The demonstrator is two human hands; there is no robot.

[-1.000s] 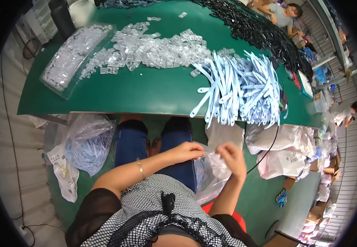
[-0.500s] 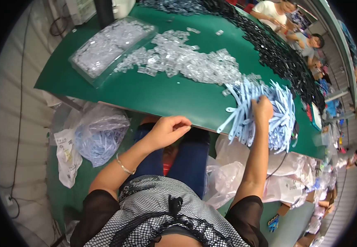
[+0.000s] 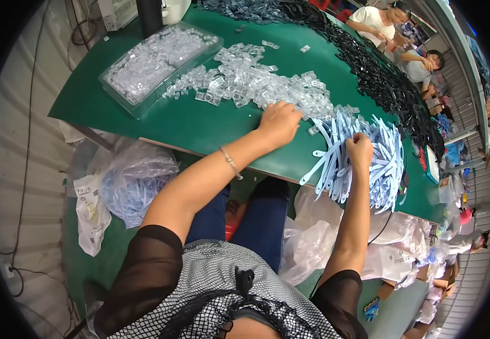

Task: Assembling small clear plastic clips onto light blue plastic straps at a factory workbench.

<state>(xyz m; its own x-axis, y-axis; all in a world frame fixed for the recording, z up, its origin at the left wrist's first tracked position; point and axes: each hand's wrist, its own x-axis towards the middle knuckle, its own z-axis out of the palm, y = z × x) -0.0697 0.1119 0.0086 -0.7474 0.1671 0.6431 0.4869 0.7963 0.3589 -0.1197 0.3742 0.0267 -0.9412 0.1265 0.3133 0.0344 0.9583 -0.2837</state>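
Observation:
My left hand [image 3: 280, 122] is at the near edge of a loose heap of small clear plastic pieces [image 3: 245, 79], its back turned up and its fingers curled down. What those fingers hold, if anything, is hidden under the hand. To the right, my right hand [image 3: 360, 151] rests over a thick pile of light-blue strips [image 3: 389, 164], which have rounded ends with holes. Its thumb and fingertips are pinched together on a strip in the pile. Some strips hang over the table's front edge.
A clear tray [image 3: 137, 113] full of small clear pieces stands at the left of the green table [image 3: 188, 127]. Black strips [image 3: 363, 73] line the far side. A bag of blue strips [image 3: 134, 192] sits below on the left. Two people [image 3: 377, 25] work beyond the table.
My left hand has moved from the table's front edge forward and right to the clear pieces. My right hand stays at the blue strips, almost unmoved.

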